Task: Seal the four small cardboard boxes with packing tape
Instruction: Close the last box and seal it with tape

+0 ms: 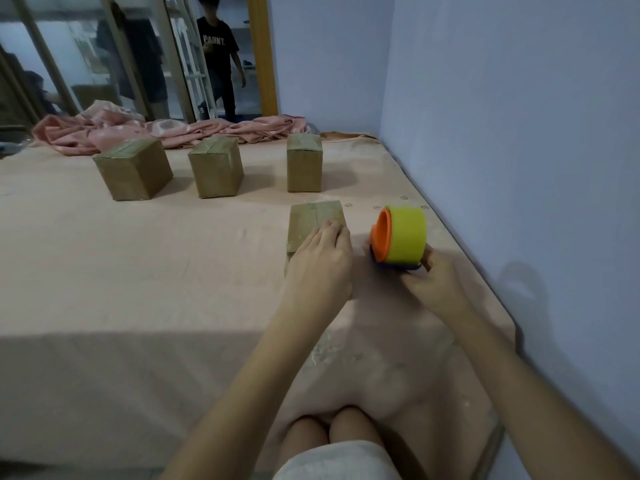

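A small cardboard box (313,220) sits on the pink mattress in front of me, a strip of tape along its top seam. My left hand (320,261) lies flat on the near part of its top, fingers straight. To its right my right hand (433,284) grips a tape dispenser (398,237) with a yellow roll, orange hub and blue base, held just above the mattress beside the box. Three more small boxes stand in a row farther back: left (133,169), middle (215,171) and right (304,162), each with tape across the top.
A crumpled pink blanket (166,129) lies along the far edge of the mattress (138,271). A blue wall (502,133) runs close along the right side. My knees (332,431) rest at the near edge. A person stands in the doorway (221,64) beyond.
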`<state>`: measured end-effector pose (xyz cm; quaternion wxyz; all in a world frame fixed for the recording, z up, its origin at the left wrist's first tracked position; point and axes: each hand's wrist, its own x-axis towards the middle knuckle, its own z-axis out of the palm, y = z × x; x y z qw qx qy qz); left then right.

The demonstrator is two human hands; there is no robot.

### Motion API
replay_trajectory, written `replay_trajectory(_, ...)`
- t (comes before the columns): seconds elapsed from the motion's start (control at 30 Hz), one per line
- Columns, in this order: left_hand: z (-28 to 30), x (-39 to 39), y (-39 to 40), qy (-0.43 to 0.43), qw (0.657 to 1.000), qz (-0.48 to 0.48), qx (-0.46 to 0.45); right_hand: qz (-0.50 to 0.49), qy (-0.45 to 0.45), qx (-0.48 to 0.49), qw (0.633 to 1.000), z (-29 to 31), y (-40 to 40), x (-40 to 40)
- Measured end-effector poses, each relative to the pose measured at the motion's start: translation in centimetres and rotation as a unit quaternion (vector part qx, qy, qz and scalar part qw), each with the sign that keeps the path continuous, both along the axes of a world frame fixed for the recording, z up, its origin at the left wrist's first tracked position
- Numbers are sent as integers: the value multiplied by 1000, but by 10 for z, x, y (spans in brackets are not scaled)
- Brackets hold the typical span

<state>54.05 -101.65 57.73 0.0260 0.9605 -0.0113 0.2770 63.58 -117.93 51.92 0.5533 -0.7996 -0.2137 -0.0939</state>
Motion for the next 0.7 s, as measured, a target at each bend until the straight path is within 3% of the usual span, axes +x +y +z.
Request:
replay_trajectory(0.17, -3, 2, -5, -25, 999, -8, 33, 36, 9, -65, 997, -6, -16, -1)
replay_trajectory(0.3, -5, 8, -7, -7, 1000, -15, 4, 74, 49, -71, 994, -12, -25, -9)
replay_trajectory(0.43, -2, 8, -1, -15, 1000, -12, -5, 84, 59, 14, 995, -4, -27, -26)
replay_trajectory(0.5, 0, 7, 4, -21, 999, -20, 20, -5, 26, 111, 993, 1, -22, -42)
replay_trajectory(0.57, 1, 6, 10, -32, 997, -34, 53, -164, -53, 146, 974, 9, -14, -58)
replay_trajectory(0.63, 2, -1, 18, -40, 997, -68, -25, -213, -175, 149, 949, 21, -4, -71)
replay_trajectory(0.7, 0, -11, 29, -56, 971, -103, -206, -149, -238, 128, 951, 33, 11, -79)
